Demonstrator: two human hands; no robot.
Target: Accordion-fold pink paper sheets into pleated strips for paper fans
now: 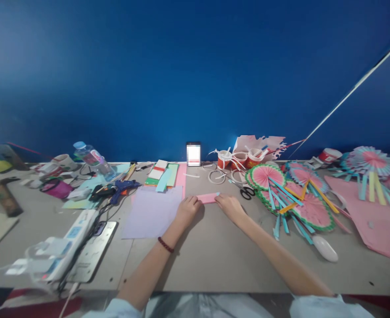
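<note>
A narrow pink folded paper strip [207, 198] lies across the table between my two hands. My left hand [189, 207], with a dark bead bracelet on the wrist, has its fingers closed at the strip's left end. At the right end, my right hand [230, 206] grips the strip with bent fingers. A bit of light blue shows beside the right fingertips. Just left of my left hand a sheet of lilac paper [151, 212] lies flat. Black-handled scissors [247, 193] rest beyond my right hand. The undersides of both hands are hidden.
Pleated paper fans [268, 177] with blue strips lie at right, near pink sheets [363, 207]. Red paper cups [239, 160] and a small screen [193, 155] stand along the blue wall. A power strip [79, 234], phone [94, 251], glue gun [122, 189] and bottle [97, 161] occupy the left.
</note>
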